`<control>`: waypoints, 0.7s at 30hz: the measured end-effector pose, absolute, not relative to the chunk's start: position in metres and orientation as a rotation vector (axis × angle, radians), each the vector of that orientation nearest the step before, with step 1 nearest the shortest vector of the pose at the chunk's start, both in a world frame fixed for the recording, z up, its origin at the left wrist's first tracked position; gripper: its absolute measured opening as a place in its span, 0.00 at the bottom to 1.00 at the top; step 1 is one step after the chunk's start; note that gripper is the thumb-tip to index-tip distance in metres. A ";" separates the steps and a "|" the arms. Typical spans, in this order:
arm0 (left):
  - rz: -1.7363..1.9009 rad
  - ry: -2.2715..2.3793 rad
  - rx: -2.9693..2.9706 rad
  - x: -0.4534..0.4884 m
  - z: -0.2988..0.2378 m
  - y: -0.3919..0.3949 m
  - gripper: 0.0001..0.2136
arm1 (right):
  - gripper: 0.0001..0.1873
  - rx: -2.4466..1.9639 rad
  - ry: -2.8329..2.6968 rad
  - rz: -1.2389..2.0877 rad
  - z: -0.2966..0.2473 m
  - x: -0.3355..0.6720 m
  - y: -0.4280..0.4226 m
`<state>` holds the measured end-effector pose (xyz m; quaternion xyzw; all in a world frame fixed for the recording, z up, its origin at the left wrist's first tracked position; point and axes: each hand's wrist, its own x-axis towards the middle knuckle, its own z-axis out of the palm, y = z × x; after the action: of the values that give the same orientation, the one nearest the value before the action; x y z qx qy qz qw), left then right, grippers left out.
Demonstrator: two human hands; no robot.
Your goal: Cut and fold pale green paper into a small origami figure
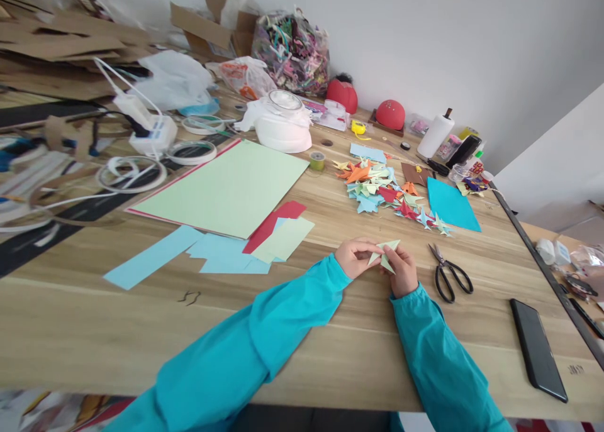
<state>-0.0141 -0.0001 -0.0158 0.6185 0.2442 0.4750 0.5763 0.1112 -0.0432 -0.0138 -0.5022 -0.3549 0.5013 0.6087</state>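
My left hand (pixel 355 256) and my right hand (pixel 404 271) meet over the wooden table (pixel 141 319), both pinching a small pale green folded paper piece (pixel 385 253). The fingers of each hand are closed on its edges. Both arms wear teal sleeves. Beyond the hands lies a pile of folded paper shapes (pixel 384 190) in orange, green, blue and red. Black scissors (pixel 450 273) rest just right of my right hand.
A large pale green sheet (pixel 226 190) and loose blue, red and green paper pieces (pixel 221 249) lie to the left. A teal sheet (pixel 452 204) and a black phone (pixel 538 349) are on the right. Tape rolls, a white container, bags and cardboard crowd the far side.
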 end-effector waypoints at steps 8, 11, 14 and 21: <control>1.087 0.719 1.186 -0.011 -0.015 0.002 0.13 | 0.11 -1.165 -0.804 1.043 -0.016 0.109 -0.045; 1.013 0.704 1.095 -0.011 -0.014 0.001 0.16 | 0.11 -1.167 -0.786 1.062 -0.015 0.109 -0.045; 1.062 0.686 1.136 -0.011 -0.015 0.001 0.14 | 0.12 -1.182 -0.786 1.096 -0.014 0.109 -0.044; 1.087 0.590 1.265 -0.012 -0.019 0.001 0.12 | 0.09 -1.165 -0.748 1.153 -0.008 0.108 -0.044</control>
<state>-0.0117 0.0011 -0.0193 0.5533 0.2580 0.4755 0.6334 0.1081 -0.0441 -0.0083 -0.5068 -0.3253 0.5018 0.6209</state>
